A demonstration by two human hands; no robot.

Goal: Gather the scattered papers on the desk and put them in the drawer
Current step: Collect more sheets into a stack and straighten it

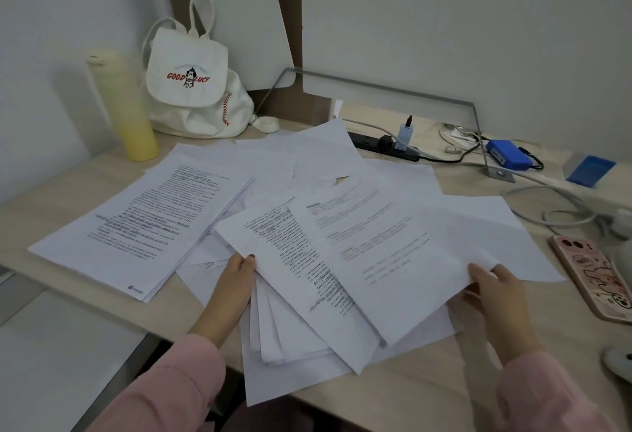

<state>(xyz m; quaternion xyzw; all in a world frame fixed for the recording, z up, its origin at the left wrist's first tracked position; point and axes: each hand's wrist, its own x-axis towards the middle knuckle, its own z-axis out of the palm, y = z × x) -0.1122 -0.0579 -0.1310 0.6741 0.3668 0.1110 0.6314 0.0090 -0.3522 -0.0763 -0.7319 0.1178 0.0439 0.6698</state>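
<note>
White printed papers lie scattered over the wooden desk (68, 192). A neater stack (143, 223) rests at the left. A loose fanned bundle (342, 277) sits in the middle, overhanging the desk's front edge. My left hand (236, 281) grips that bundle's left edge, thumb on top. My right hand (496, 291) pinches the right corner of the top sheets. More blank sheets (318, 151) lie behind, toward the wall. No drawer can be made out.
A yellow bottle (124, 106) and a white canvas backpack (195, 83) stand at the back left. A black power strip (383, 146), cables, blue boxes (509, 154) and a pink phone (595, 277) fill the right side. A metal stand (376, 86) spans the back.
</note>
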